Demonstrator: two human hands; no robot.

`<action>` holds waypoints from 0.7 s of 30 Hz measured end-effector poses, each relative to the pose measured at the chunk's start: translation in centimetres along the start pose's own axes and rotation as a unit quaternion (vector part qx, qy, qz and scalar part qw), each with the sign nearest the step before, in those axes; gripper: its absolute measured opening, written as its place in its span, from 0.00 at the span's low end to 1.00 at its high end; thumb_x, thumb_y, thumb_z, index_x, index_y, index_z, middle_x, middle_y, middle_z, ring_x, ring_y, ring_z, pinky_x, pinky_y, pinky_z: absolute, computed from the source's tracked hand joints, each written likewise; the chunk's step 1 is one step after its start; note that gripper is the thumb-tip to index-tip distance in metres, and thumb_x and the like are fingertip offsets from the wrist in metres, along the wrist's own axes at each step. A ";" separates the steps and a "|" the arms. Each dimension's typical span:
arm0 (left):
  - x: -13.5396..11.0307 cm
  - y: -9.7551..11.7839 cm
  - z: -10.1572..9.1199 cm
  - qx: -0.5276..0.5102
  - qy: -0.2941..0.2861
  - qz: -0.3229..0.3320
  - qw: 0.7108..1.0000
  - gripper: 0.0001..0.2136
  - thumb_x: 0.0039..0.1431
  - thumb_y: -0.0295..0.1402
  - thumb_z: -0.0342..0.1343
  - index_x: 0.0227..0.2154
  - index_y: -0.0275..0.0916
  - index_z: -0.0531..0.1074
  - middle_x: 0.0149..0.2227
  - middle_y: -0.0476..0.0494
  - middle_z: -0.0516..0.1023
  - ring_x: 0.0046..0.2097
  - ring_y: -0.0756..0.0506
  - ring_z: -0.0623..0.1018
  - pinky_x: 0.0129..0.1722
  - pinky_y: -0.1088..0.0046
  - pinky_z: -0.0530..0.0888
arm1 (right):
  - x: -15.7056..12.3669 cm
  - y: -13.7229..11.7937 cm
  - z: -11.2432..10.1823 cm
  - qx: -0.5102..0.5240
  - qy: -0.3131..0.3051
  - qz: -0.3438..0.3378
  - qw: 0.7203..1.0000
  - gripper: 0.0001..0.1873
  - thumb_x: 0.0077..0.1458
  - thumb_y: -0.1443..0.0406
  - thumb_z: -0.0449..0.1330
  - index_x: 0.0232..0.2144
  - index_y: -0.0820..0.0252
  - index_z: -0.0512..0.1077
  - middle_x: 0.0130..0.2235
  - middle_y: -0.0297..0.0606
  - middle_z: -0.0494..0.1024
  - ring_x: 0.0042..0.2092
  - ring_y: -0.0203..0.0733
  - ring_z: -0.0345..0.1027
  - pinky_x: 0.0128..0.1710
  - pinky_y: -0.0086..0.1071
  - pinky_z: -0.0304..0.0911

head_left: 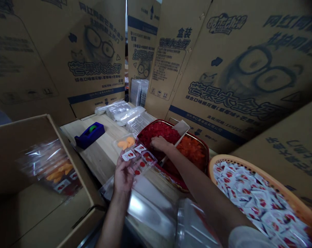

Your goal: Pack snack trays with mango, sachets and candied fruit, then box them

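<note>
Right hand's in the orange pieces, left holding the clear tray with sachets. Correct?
No: the head view shows the right hand on the red pieces, not the orange pieces. The rest stands: the left hand holds the clear plastic tray with sachets.

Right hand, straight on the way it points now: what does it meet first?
Most likely the red pieces in the red tray. The right hand is right over them and may already touch them; depth is unclear.
</note>
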State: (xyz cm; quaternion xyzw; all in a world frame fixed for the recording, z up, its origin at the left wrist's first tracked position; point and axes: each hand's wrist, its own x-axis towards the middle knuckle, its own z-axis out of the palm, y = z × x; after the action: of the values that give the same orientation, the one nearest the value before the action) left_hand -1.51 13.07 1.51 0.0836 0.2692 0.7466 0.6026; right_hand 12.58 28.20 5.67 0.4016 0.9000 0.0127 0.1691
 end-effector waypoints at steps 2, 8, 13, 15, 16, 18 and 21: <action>-0.2 0.1 -0.1 0.001 0.003 0.000 1.000 0.27 0.43 0.20 0.51 0.49 0.43 0.63 0.42 0.42 0.75 0.42 0.40 0.76 0.41 0.59 0.72 | -0.3 0.1 -0.1 0.007 0.002 -0.002 1.000 0.11 0.51 0.70 0.52 0.33 0.60 0.75 0.44 0.45 0.73 0.46 0.44 0.65 0.43 0.35 0.57; -1.2 0.4 -0.1 -0.009 0.005 -0.001 1.000 0.27 0.43 0.19 0.52 0.48 0.44 0.64 0.40 0.43 0.76 0.42 0.40 0.76 0.42 0.58 0.72 | -2.7 1.1 -1.2 0.036 0.012 0.031 0.999 0.12 0.53 0.66 0.52 0.35 0.54 0.74 0.44 0.39 0.72 0.45 0.41 0.65 0.40 0.32 0.57; -2.4 0.2 -0.1 -0.010 0.004 -0.004 1.000 0.28 0.42 0.19 0.52 0.50 0.45 0.63 0.41 0.43 0.76 0.41 0.41 0.77 0.40 0.59 0.73 | -3.2 0.2 -1.9 0.043 0.006 0.061 0.997 0.14 0.51 0.70 0.53 0.37 0.53 0.75 0.45 0.38 0.73 0.47 0.41 0.64 0.40 0.30 0.57; -2.9 0.1 -0.2 -0.006 0.006 -0.004 1.000 0.29 0.43 0.19 0.51 0.50 0.45 0.62 0.42 0.43 0.75 0.41 0.41 0.77 0.39 0.60 0.74 | -2.6 -0.6 -1.8 0.048 0.001 0.064 0.997 0.14 0.49 0.71 0.54 0.37 0.55 0.75 0.44 0.39 0.75 0.47 0.41 0.65 0.40 0.29 0.57; -3.1 0.1 -0.3 -0.004 0.009 -0.004 1.000 0.29 0.43 0.19 0.51 0.51 0.46 0.62 0.43 0.43 0.75 0.41 0.42 0.77 0.39 0.60 0.74 | -2.3 -1.0 -1.7 0.051 -0.001 0.067 0.996 0.14 0.49 0.71 0.55 0.36 0.57 0.75 0.43 0.40 0.75 0.46 0.41 0.66 0.39 0.29 0.57; -3.5 0.0 -0.4 -0.001 0.018 -0.005 1.000 0.29 0.43 0.19 0.51 0.51 0.46 0.62 0.44 0.43 0.74 0.40 0.42 0.77 0.39 0.60 0.74 | -1.6 -1.6 -1.4 0.060 -0.001 0.074 0.995 0.12 0.48 0.73 0.55 0.33 0.61 0.76 0.41 0.44 0.76 0.44 0.42 0.68 0.39 0.29 0.57; -4.0 -0.1 -0.5 -0.008 0.030 -0.012 0.999 0.29 0.43 0.19 0.51 0.51 0.46 0.62 0.45 0.43 0.74 0.41 0.42 0.76 0.41 0.58 0.73 | -1.3 -1.7 -1.2 0.081 0.012 0.086 0.993 0.10 0.47 0.73 0.55 0.30 0.63 0.76 0.39 0.46 0.77 0.42 0.42 0.69 0.39 0.30 0.57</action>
State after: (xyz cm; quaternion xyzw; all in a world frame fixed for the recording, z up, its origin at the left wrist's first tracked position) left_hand -0.62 9.21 1.87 0.0529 0.2823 0.7437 0.6037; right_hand 11.72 26.24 6.93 0.4898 0.8622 -0.0408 0.1230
